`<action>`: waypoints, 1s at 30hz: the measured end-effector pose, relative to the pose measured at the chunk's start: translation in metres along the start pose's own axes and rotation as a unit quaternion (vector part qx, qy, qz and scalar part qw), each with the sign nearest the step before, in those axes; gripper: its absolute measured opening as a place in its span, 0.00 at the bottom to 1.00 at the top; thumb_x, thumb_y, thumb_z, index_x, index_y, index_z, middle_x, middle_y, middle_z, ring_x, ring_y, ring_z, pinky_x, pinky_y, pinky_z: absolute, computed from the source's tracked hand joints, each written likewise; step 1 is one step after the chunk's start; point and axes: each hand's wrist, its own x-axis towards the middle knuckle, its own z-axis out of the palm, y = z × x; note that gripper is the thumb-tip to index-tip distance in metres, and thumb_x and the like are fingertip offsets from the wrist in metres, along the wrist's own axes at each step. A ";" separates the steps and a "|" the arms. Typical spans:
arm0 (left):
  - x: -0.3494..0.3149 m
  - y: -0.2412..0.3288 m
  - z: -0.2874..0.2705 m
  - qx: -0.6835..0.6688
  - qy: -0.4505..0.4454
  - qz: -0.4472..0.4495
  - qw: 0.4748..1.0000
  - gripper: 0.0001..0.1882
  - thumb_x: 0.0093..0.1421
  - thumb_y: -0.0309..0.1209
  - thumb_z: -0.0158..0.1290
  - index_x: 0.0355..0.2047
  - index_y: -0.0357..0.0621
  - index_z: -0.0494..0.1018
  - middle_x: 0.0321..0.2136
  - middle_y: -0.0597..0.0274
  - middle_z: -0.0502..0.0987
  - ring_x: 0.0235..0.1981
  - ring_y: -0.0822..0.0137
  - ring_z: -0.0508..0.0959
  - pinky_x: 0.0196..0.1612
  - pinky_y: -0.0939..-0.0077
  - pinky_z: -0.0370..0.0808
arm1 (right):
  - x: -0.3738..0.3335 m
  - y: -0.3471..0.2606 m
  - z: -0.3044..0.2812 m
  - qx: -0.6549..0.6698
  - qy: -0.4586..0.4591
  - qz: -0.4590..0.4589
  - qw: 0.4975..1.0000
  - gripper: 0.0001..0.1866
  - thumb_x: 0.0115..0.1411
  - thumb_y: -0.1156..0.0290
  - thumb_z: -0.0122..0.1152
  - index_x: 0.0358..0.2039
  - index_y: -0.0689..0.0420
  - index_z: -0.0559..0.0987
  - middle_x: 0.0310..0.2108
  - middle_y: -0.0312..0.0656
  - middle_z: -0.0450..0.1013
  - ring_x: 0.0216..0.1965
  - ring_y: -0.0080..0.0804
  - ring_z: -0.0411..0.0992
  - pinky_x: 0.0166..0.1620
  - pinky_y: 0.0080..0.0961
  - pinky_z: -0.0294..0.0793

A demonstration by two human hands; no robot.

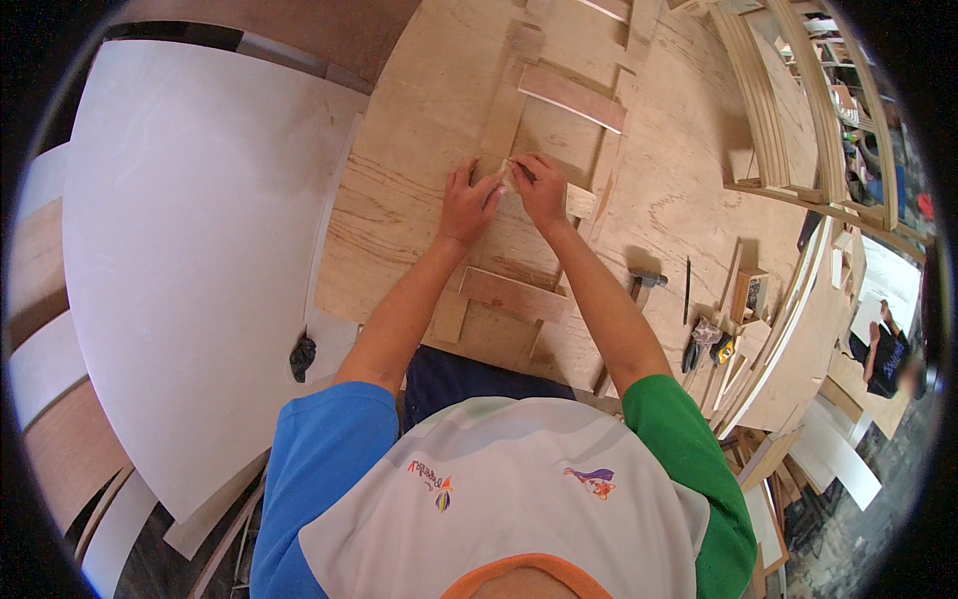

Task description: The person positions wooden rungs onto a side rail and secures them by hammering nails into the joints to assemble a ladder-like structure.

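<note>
Both hands meet over a ladder-like wooden frame (pixel 511 292) lying on the plywood worktop (pixel 399 195). A small pale, crumpled-looking piece (pixel 508 180) is between my fingertips; its exact kind is too small to make out. My left hand (pixel 469 207) is closed at one side of it, thumb and fingertips pinching. From the other side my right hand (pixel 541 190) pinches it too, its fingers bent. Beneath my hands, a cross slat (pixel 577 200) of the frame is partly covered by the right hand. Other cross slats lie nearer and farther along the rails.
Right of my forearm lie a hammer (pixel 649 278), a dark pencil (pixel 688 290), pliers (pixel 692 354), a tape measure (pixel 723 348) and a small wooden box (pixel 750 295). A big white panel (pixel 210 220) fills the left. Wooden frames (pixel 763 110) stand at far right; another person (pixel 883 349) works beyond.
</note>
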 end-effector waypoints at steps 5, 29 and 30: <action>-0.001 0.003 -0.001 -0.004 0.005 -0.010 1.000 0.17 0.54 0.31 0.59 0.45 0.50 0.78 0.52 0.44 0.67 0.49 0.46 0.69 0.53 0.57 0.67 | 0.000 -0.002 -0.002 -0.035 -0.014 -0.016 0.999 0.08 0.57 0.68 0.64 0.34 0.57 0.82 0.33 0.46 0.76 0.30 0.44 0.75 0.34 0.34 0.74; -0.001 -0.003 0.002 0.003 0.011 -0.001 1.000 0.16 0.54 0.33 0.59 0.45 0.51 0.78 0.51 0.44 0.68 0.49 0.45 0.69 0.53 0.56 0.67 | 0.001 -0.004 0.001 -0.063 0.011 -0.067 0.996 0.08 0.55 0.70 0.64 0.34 0.58 0.82 0.35 0.47 0.77 0.35 0.46 0.76 0.39 0.36 0.76; -0.001 -0.002 0.002 0.002 0.009 -0.002 1.000 0.16 0.54 0.33 0.59 0.45 0.50 0.78 0.51 0.44 0.68 0.49 0.45 0.69 0.53 0.56 0.67 | 0.001 -0.003 0.002 -0.067 0.014 -0.073 0.995 0.08 0.55 0.70 0.64 0.34 0.58 0.82 0.35 0.46 0.77 0.36 0.47 0.76 0.39 0.36 0.75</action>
